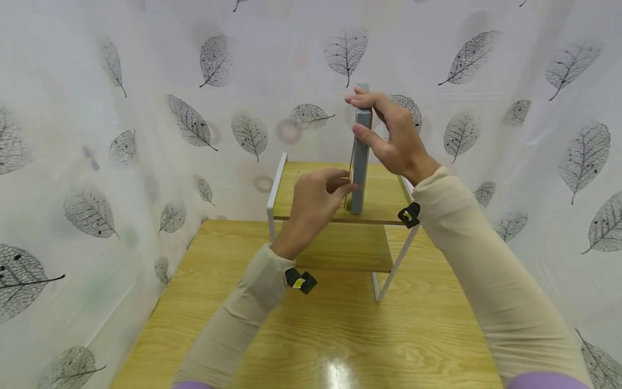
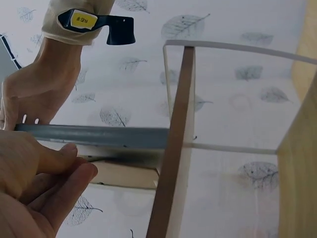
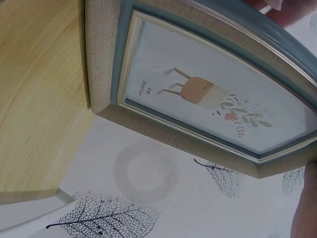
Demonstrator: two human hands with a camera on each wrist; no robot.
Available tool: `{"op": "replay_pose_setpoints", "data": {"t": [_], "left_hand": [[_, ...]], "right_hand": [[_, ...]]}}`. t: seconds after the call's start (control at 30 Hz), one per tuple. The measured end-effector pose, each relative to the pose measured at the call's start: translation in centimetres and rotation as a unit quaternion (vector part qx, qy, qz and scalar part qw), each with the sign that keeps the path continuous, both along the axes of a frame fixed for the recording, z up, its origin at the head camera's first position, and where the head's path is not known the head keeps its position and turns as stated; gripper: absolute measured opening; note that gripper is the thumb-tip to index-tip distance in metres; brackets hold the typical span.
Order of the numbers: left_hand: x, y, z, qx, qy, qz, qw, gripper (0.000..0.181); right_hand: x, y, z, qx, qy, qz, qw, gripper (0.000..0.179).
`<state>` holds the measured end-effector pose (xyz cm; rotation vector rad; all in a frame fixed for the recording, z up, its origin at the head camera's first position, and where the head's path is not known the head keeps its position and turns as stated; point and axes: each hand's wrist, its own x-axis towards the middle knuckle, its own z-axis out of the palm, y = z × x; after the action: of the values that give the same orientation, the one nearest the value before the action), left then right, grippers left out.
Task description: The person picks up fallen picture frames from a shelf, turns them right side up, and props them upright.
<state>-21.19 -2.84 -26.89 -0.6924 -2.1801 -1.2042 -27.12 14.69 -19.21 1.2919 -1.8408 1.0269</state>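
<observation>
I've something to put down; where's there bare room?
Bare: the table between the sleeves, before the shelf; the visible lower board, under the upper board. Crowded: the upper board's middle, where left hand and right hand hold the picture frame.

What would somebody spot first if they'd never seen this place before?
Probably the picture frame, standing edge-on on the little shelf's top board, with the right hand gripping its upper end and the left hand at its lower part. Next might be the big dark leaves printed on the pale backdrop behind. The right wrist view shows a leafy drawing inside the frame.
</observation>
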Motion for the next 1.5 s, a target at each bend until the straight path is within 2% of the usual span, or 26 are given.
{"op": "replay_pose_setpoints", "data": {"t": [0.13,0.27,0.47,0.6,0.83,0.97,1.27,1.5], "left_hand": [[0.2,-0.6,-0.4,-0.014,0.007,0.024,0.9996,0.016],[0.1,-0.9,-0.5,-0.049,-0.013,0.035,0.9981,0.019],[-0.1,-0.7,-1.0,-0.078,-0.077,0.006,0.9940,0.021],[-0.2,-0.5,-1.3,-0.086,-0.102,-0.006,0.9910,0.023],[-0.2,-0.4,-1.4,-0.101,-0.093,0.002,0.9905,0.016],[-0.2,-0.5,-1.5,-0.112,-0.083,0.010,0.9902,0.013],[-0.3,-1.1,-1.3,-0.138,-0.049,0.039,0.9885,0.011],[-0.3,-1.9,-1.4,-0.138,-0.030,0.063,0.9880,0.013]], "right_hand": [[0.0,0.1,0.2,0.008,0.017,0.004,0.9998,0.030],[0.0,0.2,0.4,0.008,0.024,0.013,0.9996,0.029],[0.0,0.2,0.3,0.012,0.024,0.016,0.9995,0.029],[-0.1,0.2,0.2,0.009,0.025,0.018,0.9995,0.029],[-0.3,0.1,0.0,0.002,0.023,0.027,0.9994,0.029],[-0.2,0.2,0.1,0.011,0.030,0.015,0.9994,0.030],[-0.3,0.0,0.3,0.017,0.043,0.004,0.9989,0.029],[-0.3,-0.5,0.3,0.019,0.039,0.001,0.9990,0.030]]}}
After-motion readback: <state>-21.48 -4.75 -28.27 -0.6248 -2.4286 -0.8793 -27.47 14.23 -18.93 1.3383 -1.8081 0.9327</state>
